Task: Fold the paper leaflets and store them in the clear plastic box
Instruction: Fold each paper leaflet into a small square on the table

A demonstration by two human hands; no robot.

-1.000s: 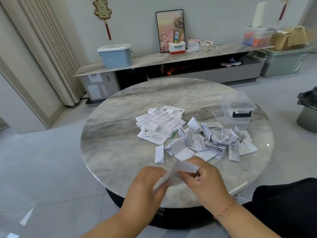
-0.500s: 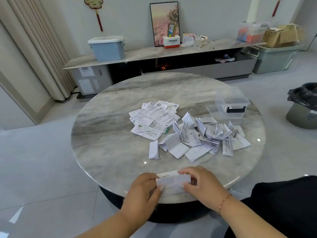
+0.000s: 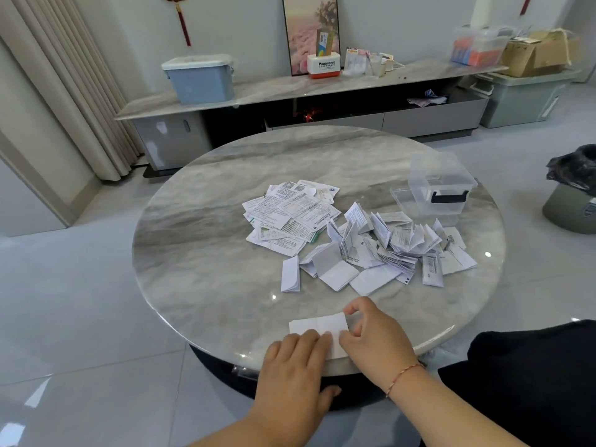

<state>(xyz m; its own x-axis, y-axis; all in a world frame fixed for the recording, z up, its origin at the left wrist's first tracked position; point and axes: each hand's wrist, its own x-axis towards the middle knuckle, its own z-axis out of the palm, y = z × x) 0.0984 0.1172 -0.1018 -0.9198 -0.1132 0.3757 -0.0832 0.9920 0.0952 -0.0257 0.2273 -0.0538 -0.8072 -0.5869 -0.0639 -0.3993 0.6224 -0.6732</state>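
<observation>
With left hand flat on the leaflet and right hand pinching its edge, best aligned corner-to-corner on the bench, then creased firmly.

Flat leaflets left of folded pile; box behind pile, right.

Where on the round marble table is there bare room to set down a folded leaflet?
The round marble table is bare across its left half, left of the flat unfolded sheets, and along the far edge behind them. A narrow strip lies between the folded leaflet heap and both hands. It is crowded from centre to right, up to the clear plastic box.
</observation>
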